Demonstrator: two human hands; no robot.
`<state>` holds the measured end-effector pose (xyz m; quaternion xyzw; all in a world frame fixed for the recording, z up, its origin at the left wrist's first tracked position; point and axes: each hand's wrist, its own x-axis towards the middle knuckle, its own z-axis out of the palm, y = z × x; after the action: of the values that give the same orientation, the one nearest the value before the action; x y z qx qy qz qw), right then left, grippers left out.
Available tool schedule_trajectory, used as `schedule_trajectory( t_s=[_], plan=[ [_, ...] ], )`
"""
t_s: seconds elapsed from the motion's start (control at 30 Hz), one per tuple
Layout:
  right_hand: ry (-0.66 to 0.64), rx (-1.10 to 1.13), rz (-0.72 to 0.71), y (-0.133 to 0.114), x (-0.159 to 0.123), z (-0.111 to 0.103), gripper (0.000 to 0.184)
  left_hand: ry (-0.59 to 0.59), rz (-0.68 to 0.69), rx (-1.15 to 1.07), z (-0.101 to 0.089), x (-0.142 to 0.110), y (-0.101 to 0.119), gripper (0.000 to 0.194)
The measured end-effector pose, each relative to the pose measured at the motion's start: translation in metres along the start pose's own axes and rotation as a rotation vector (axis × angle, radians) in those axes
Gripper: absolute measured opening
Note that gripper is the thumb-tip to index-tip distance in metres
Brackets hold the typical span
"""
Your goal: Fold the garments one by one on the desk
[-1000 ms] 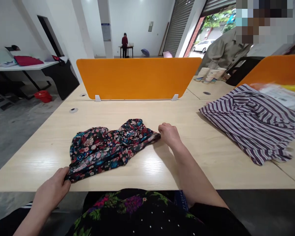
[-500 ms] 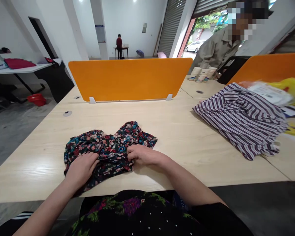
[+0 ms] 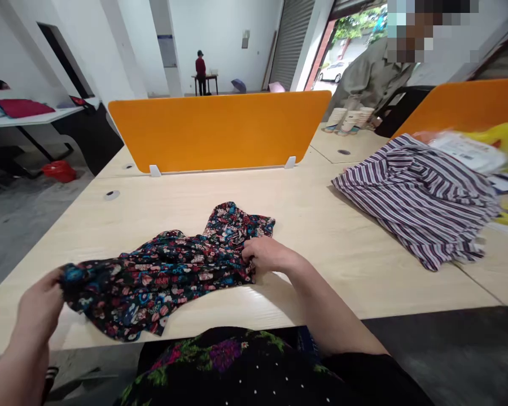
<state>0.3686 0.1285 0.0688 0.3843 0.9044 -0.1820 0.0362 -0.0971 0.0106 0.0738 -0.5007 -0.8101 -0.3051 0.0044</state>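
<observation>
A dark floral cloth (image 3: 173,270) lies stretched across the near part of the pale wooden table (image 3: 305,225). My left hand (image 3: 38,307) is closed on the cloth's left end, lifted near the table's front left edge. My right hand (image 3: 265,256) pinches the cloth's right part and presses it onto the table. A bunched portion of the cloth sits just behind my right hand.
A striped shirt (image 3: 419,197) lies at the right with papers and a yellow bag (image 3: 499,141) behind it. An orange divider (image 3: 220,129) stands across the table. A person in grey (image 3: 372,73) stands beyond paper cups (image 3: 349,119). Another person (image 3: 200,70) stands far back.
My left hand has pulled the cloth's left end out to the left, spreading the bunched cloth. My right hand shifted slightly right, still holding the cloth.
</observation>
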Motion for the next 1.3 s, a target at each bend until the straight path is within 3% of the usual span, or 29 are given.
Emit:
schedule_trajectory(
  t_s=[0.07, 0.1, 0.17, 0.23, 0.3, 0.37, 0.47, 0.57, 0.63, 0.73, 0.8, 0.9, 1.0, 1.1, 1.17, 1.23, 1.3],
  plan=[
    [0.055, 0.078, -0.011, 0.003, 0.004, 0.000, 0.033, 0.055, 0.016, 0.303, -0.002, -0.003, 0.007, 0.033],
    [0.151, 0.131, 0.004, 0.007, 0.007, 0.000, 0.034, 0.117, 0.070, 0.348, -0.001, -0.005, 0.015, 0.038],
    [0.453, 0.225, 0.095, 0.016, 0.018, 0.002, 0.036, 0.200, 0.239, 0.286, 0.006, -0.004, 0.035, 0.039],
    [0.693, 0.269, 0.262, 0.025, 0.032, 0.006, 0.033, 0.130, 0.406, 0.168, 0.021, 0.005, 0.057, 0.036],
    [0.721, 0.280, 0.429, 0.031, 0.046, 0.012, 0.042, -0.048, 0.504, 0.072, 0.045, 0.021, 0.080, 0.036],
    [0.624, 0.290, 0.502, 0.033, 0.056, 0.020, 0.050, -0.255, 0.500, 0.017, 0.072, 0.038, 0.102, 0.042],
    [0.582, 0.365, 0.475, 0.033, 0.060, 0.029, 0.029, -0.640, 0.511, 0.034, 0.103, 0.049, 0.127, 0.053],
    [0.799, 0.580, 0.341, 0.034, 0.054, 0.027, 0.014, -0.880, 0.658, 0.080, 0.110, 0.041, 0.140, 0.042],
    [1.016, 0.727, 0.218, 0.035, 0.046, 0.018, 0.016, -0.831, 0.690, 0.133, 0.101, 0.031, 0.140, 0.032],
    [1.238, 0.823, 0.093, 0.031, 0.035, 0.000, 0.018, -0.466, 0.574, 0.157, 0.074, 0.017, 0.134, 0.027],
    [1.264, 0.895, 0.015, 0.025, 0.030, -0.009, 0.016, -0.248, 0.514, 0.150, 0.053, 0.012, 0.129, 0.023],
    [1.272, 1.049, -0.085, 0.013, 0.031, -0.014, 0.014, -0.072, 0.561, 0.234, 0.028, 0.009, 0.123, 0.013],
    [1.303, 1.125, -0.130, 0.006, 0.034, -0.014, 0.015, -0.058, 0.606, 0.182, 0.015, 0.013, 0.118, 0.008],
    [1.351, 1.124, -0.148, 0.004, 0.027, -0.019, 0.015, -0.241, 0.537, -0.094, 0.008, 0.013, 0.118, 0.015],
    [1.469, 1.035, -0.148, 0.000, 0.010, -0.030, 0.014, -0.329, 0.466, -0.249, -0.004, 0.006, 0.121, 0.023],
    [1.631, 0.846, -0.166, -0.008, -0.015, -0.048, 0.014, -0.286, 0.421, -0.343, -0.027, -0.004, 0.129, 0.025],
    [1.772, 0.585, -0.209, -0.021, -0.046, -0.074, 0.014, -0.078, 0.409, -0.369, -0.061, -0.013, 0.140, 0.020]
  ],
)
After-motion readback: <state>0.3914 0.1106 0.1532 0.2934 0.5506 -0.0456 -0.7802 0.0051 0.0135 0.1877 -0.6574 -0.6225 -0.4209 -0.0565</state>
